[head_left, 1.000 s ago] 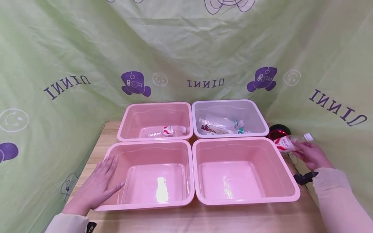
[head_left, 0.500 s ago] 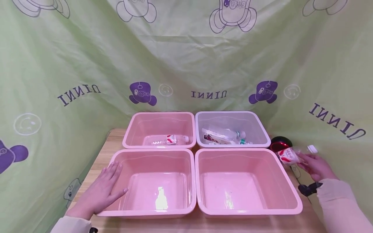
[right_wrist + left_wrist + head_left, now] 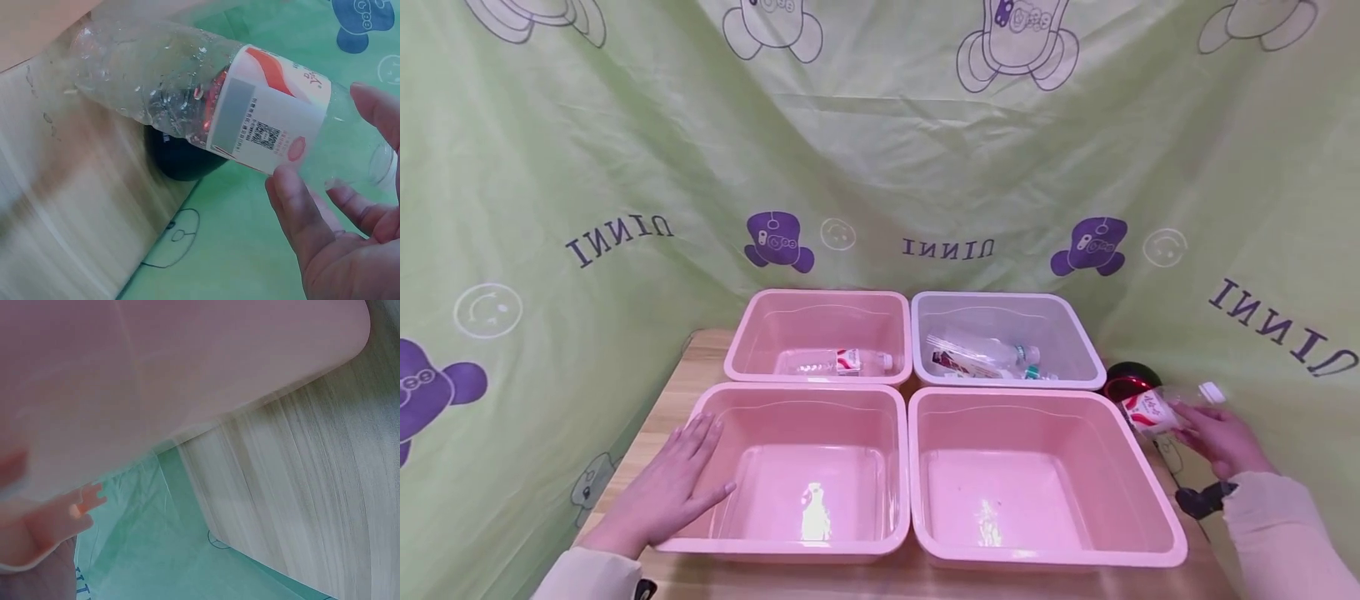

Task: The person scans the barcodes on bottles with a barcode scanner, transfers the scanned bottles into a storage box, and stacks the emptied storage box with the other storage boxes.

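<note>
Beyond the right edge of the front right pink basin (image 3: 1052, 557), my right hand (image 3: 1228, 442) holds a clear plastic bottle (image 3: 1150, 412) with a red and white label. The bottle tilts, its white cap toward the right and its base toward the basin. In the right wrist view, thumb and fingers (image 3: 300, 212) lie on either side of the bottle (image 3: 275, 112) near its shoulder; drops cling inside it. My left hand (image 3: 666, 487) rests with straight fingers on the left side of the front left pink basin (image 3: 820, 547). The left wrist view shows that basin's outer wall (image 3: 187, 369).
Behind stand a pink basin (image 3: 820, 312) with a similar bottle (image 3: 847, 362) lying in it, and a whitish basin (image 3: 1000, 310) with several bottles and wrappers. A round black and red object (image 3: 1131, 379) sits beside the right basins. Green cloth (image 3: 880, 150) hangs around the wooden table (image 3: 658, 417).
The head view has tilted up and turned slightly left, so the basins appear lower and farther right. Both hands keep about the same places against the basins, the bottle still in the right.
</note>
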A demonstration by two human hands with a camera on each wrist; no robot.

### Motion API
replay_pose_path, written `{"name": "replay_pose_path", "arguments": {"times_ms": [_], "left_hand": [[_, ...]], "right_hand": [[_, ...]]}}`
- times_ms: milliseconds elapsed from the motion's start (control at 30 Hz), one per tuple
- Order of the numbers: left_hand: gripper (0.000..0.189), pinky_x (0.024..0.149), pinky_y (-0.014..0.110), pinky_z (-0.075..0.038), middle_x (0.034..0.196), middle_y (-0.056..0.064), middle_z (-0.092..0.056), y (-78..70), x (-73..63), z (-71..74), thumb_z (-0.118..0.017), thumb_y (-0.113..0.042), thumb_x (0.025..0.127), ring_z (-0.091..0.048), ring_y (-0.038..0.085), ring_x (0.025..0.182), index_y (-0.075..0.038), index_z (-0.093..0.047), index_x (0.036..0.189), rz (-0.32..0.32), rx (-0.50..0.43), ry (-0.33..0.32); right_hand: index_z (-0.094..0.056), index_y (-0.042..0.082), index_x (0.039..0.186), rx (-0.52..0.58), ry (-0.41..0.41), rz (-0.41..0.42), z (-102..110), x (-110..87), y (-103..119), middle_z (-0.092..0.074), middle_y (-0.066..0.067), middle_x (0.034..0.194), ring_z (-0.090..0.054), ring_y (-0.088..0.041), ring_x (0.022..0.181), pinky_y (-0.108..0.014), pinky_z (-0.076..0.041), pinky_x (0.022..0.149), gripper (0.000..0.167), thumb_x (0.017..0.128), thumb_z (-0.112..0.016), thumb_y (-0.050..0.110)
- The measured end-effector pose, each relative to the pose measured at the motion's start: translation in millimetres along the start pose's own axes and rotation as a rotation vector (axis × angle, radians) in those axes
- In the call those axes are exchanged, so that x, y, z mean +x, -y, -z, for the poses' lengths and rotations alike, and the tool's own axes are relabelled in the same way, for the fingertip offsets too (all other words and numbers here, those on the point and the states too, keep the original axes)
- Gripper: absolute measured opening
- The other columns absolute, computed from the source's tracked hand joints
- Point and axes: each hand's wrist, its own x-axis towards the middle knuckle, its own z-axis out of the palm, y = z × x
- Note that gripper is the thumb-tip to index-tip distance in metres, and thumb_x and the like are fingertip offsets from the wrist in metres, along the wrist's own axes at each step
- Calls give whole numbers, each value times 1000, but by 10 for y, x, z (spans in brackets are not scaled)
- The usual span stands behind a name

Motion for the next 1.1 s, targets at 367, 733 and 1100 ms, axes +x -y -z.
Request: {"name": "replay_pose_path", "arguments": {"times_ms": [367,733,1100], "left_hand": [[87,125,27,4,159,33,-33,0,28,5,-66,-48,97,-32,48,146,11,-37,154,4,-5,14],[89,125,29,4,161,31,-30,-2,28,19,-65,-51,97,-29,46,149,9,-34,156,29,-14,49],[89,124,27,6,162,31,-29,6,31,22,-64,-50,98,-27,47,149,10,-34,155,34,-27,49]], "right_hand": [[-16,-25,149,-502,-258,115,151,-251,411,-41,-51,136,-54,12,65,-23,-50,59,92,105,-53,46],[-34,-3,155,-389,-501,161,-72,-487,1062,-54,-23,139,-39,11,78,-13,-45,52,80,99,-64,45],[-52,11,120,642,-188,337,-670,-252,1259,-55,-1,112,-69,-9,87,-20,-59,79,37,93,-76,4]]}}
